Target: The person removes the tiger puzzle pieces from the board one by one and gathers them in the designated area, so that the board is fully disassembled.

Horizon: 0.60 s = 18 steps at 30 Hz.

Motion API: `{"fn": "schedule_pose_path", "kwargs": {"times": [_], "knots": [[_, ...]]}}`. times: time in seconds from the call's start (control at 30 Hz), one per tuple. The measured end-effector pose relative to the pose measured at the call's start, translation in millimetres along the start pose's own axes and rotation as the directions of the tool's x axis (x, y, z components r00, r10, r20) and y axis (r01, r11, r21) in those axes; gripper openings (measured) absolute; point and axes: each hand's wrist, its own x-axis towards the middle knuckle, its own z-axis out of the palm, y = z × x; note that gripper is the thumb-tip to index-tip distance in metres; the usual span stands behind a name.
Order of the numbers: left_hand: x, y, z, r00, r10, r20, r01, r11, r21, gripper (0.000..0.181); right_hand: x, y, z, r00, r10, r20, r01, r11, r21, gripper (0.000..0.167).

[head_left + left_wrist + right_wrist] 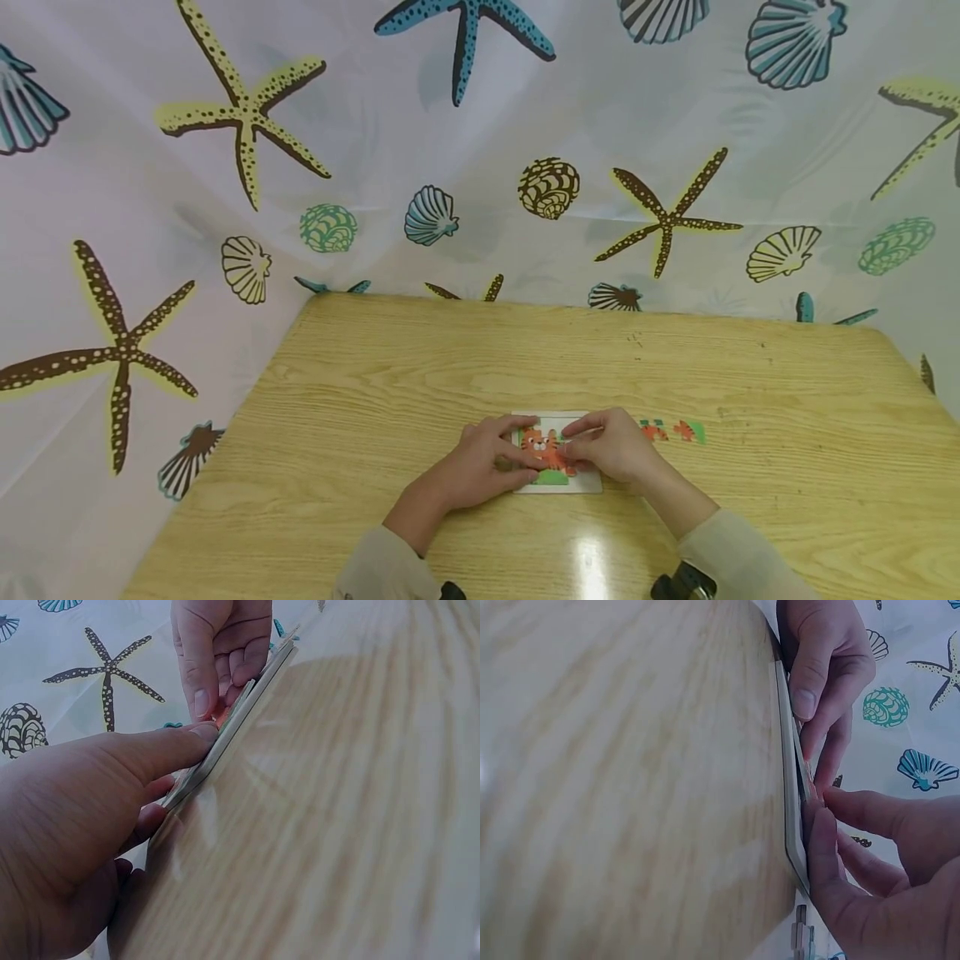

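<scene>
A small jigsaw board (591,485) with a pale frame lies on the table, holding orange tiger pieces (537,441) and a green one. Fingers spread, my left hand (483,468) rests on the left part of the board and touches the tiger pieces. In the left wrist view its thumb (176,750) presses near the board's edge. My right hand (617,448) pinches a puzzle piece (811,796) between thumb and forefinger at the right side of the picture. The fingers hide most of that piece.
Two groups of loose puzzle pieces, one orange and blue (654,430), the other orange and green (689,431), lie right of the board. The wooden table (390,367) meets a white curtain (502,142) printed with starfish and shells.
</scene>
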Motion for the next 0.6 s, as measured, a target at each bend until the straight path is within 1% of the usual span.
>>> {"fn": "schedule_pose_path", "kwargs": {"times": [0.13, 0.33, 0.5, 0.6], "knots": [[0.0, 0.3, -0.2, 1.000, 0.006, 0.006, -0.006, 1.000, 0.014, 0.022, 0.5, -1.7, 0.2, 1.000, -0.005, -0.010, 0.005, 1.000, -0.013, 0.019], [-0.7, 0.3, 0.8, 1.000, 0.007, 0.016, -0.007, 1.000, 0.020, 0.022, 2.1, -1.3, 0.9, 0.998, -0.034, -0.051, 0.030, 0.996, -0.082, 0.011], [-1.1, 0.8, 0.3, 1.000, 0.000, 0.018, 0.000, 1.000, 0.017, 0.021, 1.3, -2.4, 1.1, 0.999, -0.030, -0.038, 0.027, 0.998, -0.065, 0.012], [-0.7, 1.3, -1.3, 1.000, -0.001, 0.020, 0.001, 1.000, 0.020, 0.021, 0.1, -4.5, 0.3, 0.999, -0.034, -0.022, 0.033, 0.999, -0.030, 0.012]]}}
